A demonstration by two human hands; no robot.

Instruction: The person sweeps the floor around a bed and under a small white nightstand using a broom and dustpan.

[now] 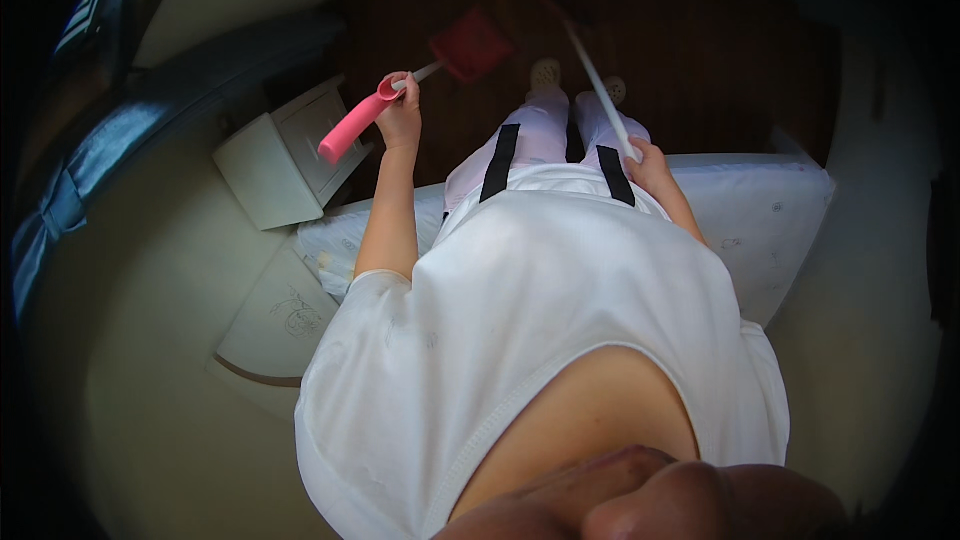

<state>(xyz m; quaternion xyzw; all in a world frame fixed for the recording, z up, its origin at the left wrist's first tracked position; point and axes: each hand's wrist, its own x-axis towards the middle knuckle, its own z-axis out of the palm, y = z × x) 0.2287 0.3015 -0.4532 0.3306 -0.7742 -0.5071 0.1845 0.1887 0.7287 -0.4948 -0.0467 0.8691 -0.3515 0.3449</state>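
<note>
My left hand (401,118) grips the long-handled dustpan near the lower end of its pink plastic handle (352,126), where a white rod comes out. At the far end of that rod the red pan (471,46) is over the dark floor. In my right hand (651,169), close to my hip, is the upper end of a white pole (598,86). This pole slants down and forward past my right foot. A dim reddish head, probably a broom's (553,1), shows at its lower end, too dark to make out well.
Right behind my legs is a bed with a pale printed mattress (757,217). A white nightstand (262,169) and a headboard panel with a line drawing (277,322) are at the left. Blue curtains (64,202) hang farther left. Pale clogs (545,73) stand on the dark wooden floor (720,82).
</note>
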